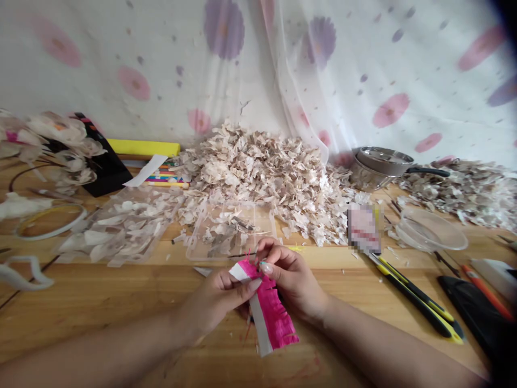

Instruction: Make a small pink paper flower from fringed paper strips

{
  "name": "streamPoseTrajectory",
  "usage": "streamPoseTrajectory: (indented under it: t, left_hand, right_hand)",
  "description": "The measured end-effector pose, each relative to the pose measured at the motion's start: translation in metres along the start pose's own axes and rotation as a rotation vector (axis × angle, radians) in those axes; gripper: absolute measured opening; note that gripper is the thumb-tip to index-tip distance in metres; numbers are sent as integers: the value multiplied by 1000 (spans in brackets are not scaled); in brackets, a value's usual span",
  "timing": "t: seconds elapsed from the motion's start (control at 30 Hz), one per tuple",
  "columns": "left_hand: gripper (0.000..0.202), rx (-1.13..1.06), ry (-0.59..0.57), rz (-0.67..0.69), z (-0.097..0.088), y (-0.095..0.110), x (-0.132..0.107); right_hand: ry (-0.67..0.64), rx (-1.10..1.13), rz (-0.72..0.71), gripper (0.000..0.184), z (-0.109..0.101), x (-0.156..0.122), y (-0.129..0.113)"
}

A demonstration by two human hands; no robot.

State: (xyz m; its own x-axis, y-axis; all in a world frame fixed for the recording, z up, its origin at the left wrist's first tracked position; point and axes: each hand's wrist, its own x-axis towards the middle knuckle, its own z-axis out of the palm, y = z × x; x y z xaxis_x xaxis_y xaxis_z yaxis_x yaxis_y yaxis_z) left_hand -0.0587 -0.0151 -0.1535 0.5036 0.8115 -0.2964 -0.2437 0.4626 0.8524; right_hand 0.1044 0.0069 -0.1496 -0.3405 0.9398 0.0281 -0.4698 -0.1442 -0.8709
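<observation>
A strip of hot-pink crepe paper with a white band along one side hangs down between my hands, its edges snipped and ragged. My left hand pinches its upper end between thumb and fingers. My right hand grips the same end from the other side, with a pale painted nail showing. A thin dark stem pokes out above my fingers, and its lower part is hidden. Just beyond my hands stands a clear plastic box holding some pale paper scraps.
A large heap of pale paper petals covers the wooden table at the back. Yellow-and-black scissors, a steel pot, a clear bowl, finished paper flowers and a flowered sheer curtain surround it.
</observation>
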Motion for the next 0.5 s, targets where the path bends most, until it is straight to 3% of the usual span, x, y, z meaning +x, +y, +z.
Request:
streamPoseTrajectory:
  t: [0.27, 0.5]
  left_hand:
    - [35, -4, -24, -9, 1, 4, -1]
    - [39, -75, -14, -73, -3, 7, 0]
  right_hand:
    - [20, -6, 3, 16, -2, 0, 0]
    - [-145, -45, 5, 13, -5, 0, -4]
